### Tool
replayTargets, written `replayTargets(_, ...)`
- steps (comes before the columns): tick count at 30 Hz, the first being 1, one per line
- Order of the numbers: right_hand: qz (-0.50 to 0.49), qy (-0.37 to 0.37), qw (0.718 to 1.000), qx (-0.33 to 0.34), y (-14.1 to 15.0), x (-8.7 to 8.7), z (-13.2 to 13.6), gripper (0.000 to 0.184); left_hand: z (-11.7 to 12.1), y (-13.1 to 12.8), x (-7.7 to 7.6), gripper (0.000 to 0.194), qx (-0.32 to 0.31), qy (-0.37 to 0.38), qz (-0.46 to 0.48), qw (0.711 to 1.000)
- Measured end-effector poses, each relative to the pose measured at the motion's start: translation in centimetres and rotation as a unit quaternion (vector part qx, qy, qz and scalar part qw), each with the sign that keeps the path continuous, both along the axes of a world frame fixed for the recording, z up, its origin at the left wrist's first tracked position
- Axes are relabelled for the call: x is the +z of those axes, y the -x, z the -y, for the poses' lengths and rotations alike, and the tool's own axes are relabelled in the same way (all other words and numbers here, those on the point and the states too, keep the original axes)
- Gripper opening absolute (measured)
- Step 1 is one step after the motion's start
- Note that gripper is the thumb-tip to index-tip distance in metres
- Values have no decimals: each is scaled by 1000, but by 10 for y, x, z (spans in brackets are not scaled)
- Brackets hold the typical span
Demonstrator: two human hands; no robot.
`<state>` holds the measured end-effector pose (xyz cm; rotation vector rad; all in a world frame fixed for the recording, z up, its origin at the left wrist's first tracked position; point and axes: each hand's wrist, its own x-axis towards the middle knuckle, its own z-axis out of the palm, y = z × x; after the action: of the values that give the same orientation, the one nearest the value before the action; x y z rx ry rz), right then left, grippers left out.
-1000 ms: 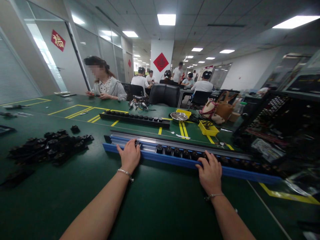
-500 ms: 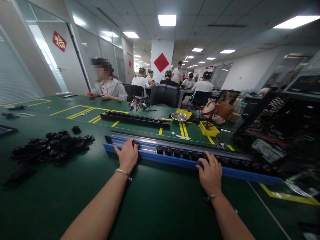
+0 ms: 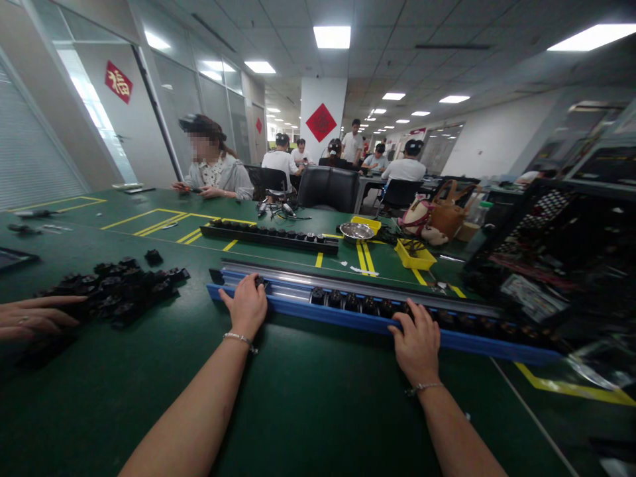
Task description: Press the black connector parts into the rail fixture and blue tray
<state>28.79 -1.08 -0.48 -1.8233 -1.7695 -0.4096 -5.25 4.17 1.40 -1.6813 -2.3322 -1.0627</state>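
Beneath both of your hands lies the blue rail (image 3: 318, 316), running across the green tabletop (image 3: 322, 411). Your left hand (image 3: 247, 306) is over its left end, thumb at the near wall, with a single black part (image 3: 260, 282) at the fingertips; whether you pinch that part or only touch it, I cannot tell. Well apart from it, your right hand (image 3: 418, 344) bends over the near wall, fingers reaching above the row of black parts (image 3: 352, 303); how firmly it grips is unclear too.

Between your hands, a bare stretch of channel separates the single part from the start of that row. You seem to be handling the part inside the channel while your right hand steadies the rail. From here, any shift of that part calls for keeping it upright and level with the channel, your right hand holding the rail without nudging the row.

Left of your left hand, a co-worker's hand (image 3: 38, 318) is by the pile of black parts (image 3: 124, 290), so reaching there calls for care.
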Motion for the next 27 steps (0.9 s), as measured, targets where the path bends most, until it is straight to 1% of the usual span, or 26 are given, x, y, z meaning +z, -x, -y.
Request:
replayTargets(11,-4,2,1000,2,-1,-1,0,19,-2,8,2,34,18,6,14,1000)
replayTargets(27,-2,0,1000,0,0,1,1,20,-6,19,1,36,16,8,12,1000)
